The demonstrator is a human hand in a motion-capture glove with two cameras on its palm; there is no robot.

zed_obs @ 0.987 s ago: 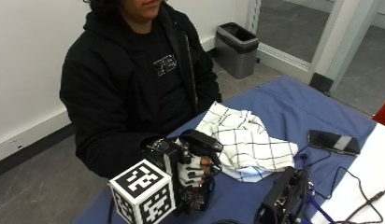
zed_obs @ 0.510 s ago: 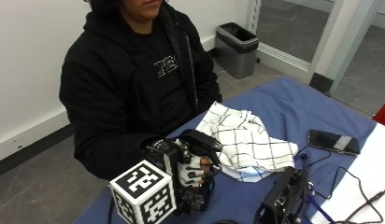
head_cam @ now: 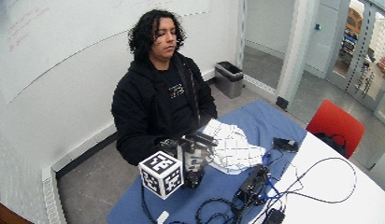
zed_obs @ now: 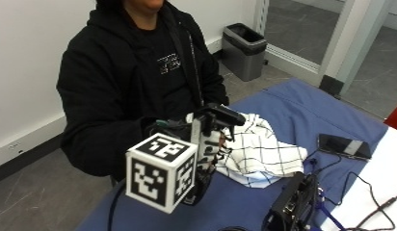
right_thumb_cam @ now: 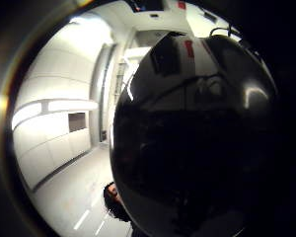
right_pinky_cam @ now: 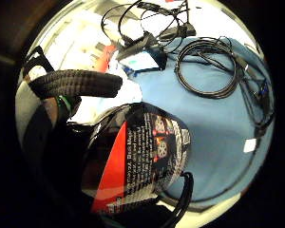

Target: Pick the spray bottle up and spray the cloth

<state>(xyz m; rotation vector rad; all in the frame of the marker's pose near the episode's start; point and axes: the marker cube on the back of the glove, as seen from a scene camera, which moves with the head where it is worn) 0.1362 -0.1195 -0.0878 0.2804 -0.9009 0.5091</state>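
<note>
You've got the spray bottle [zed_obs: 208, 144] in your gloved right hand [zed_obs: 169, 129], lower centre of the outside view, w/ the bottle upright over the blue table [zed_obs: 295, 103]. Grip: fingers look curled round the bottle body, though the marker block hides most of the hand, so that's prob. rather than certain. In the little-finger palm view the red-and-black label [right_pinky_cam: 137, 161] fills the lower middle, close against the palm; the thumb-side view is mostly dark bottle [right_thumb_cam: 197, 138].

The checked cloth [zed_obs: 259, 149] lies bunched on the table just right of the bottle, centre of frame. The black nozzle head [zed_obs: 218, 114] sits at the cloth's near edge and seems to face it.

Progress, as I read it: pick-up looks done, or nearly so; can't tell if the base is off the table. Spraying isn't shown: no mist or wet patch visible. Left to do: aim at the cloth, squeeze the trigger.

A phone [zed_obs: 343, 146] lies at right, beyond the cloth.
</note>
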